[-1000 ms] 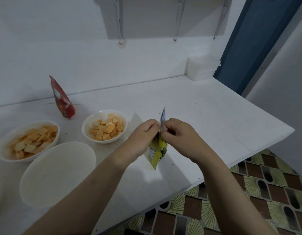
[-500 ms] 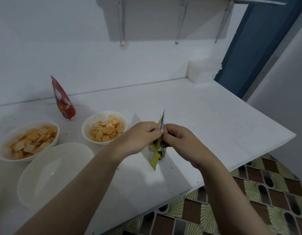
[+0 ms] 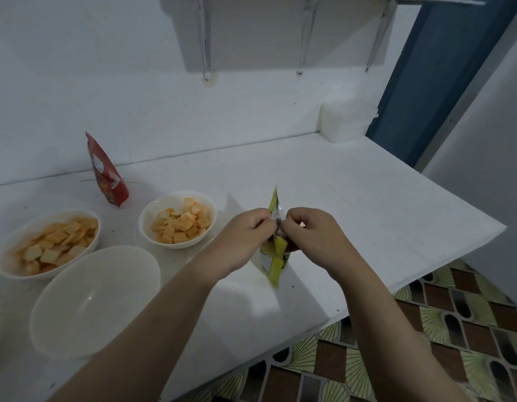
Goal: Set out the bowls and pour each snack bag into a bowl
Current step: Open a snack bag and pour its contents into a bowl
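On the counter (image 3: pixel 353 198), the empty bowl (image 3: pixel 95 300) sat left of the yellow bag (image 3: pixel 273 256), beside two filled bowls (image 3: pixel 177 219). Both hands, left (image 3: pixel 245 236) and right (image 3: pixel 315 236), pinched the bag's top, likely tearing it; pouring into the empty bowl would follow.

Two bare forearms enter from the 6 and 7 o'clock edges, ending in the left hand (image 3: pixel 245 236) and the right hand (image 3: pixel 315 236). No sleeve, watch, ring or glove shows on either arm. Fingers (image 3: pixel 293 220) are unadorned; the nails are too small to tell apart. Both wrists are uncovered.
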### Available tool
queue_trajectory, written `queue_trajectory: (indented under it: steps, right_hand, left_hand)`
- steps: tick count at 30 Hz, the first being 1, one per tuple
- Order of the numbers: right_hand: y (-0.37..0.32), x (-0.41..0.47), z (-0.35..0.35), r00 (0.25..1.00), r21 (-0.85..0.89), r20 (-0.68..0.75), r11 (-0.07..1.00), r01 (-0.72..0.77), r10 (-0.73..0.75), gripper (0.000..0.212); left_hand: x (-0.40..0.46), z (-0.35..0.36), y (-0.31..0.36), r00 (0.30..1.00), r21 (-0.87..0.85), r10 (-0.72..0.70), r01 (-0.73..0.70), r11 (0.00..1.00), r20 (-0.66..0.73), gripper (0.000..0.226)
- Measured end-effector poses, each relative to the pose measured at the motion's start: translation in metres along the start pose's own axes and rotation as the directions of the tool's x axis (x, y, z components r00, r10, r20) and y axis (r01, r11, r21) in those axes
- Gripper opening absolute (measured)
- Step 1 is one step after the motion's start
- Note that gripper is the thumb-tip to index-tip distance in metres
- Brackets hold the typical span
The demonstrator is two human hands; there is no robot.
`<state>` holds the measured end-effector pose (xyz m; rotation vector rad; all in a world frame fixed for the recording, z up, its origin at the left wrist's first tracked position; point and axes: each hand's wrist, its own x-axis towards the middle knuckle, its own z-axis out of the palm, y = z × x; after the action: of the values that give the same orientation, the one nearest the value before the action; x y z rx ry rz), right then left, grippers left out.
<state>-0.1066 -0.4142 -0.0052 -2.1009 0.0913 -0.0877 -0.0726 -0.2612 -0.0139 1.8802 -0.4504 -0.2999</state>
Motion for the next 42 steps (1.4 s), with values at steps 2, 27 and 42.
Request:
queue_trajectory:
  steps: [2,27,42]
  right_hand:
    - [0.001,0.003,-0.004,0.994,-0.048,-0.071,0.995,-0.084,0.081,0.031]
    - [-0.044,-0.012,-0.002,0.854,-0.34,-0.342,0.899,0.276,-0.392,0.031]
    - [-0.134,-0.019,0.043,0.856,-0.377,-0.072,0.809,0.451,-0.511,0.026]
  left_hand:
    - [0.0,-0.001,-0.003,1.0,-0.043,-0.014,0.013,0.999,-0.021,0.026]
    - [0.029,-0.012,-0.048,0.847,-0.495,-0.519,0.406,0.769,-0.112,0.039]
    - [-0.02,-0.107,-0.044,0.822,-0.864,-0.476,-0.037,0.501,-0.312,0.044]
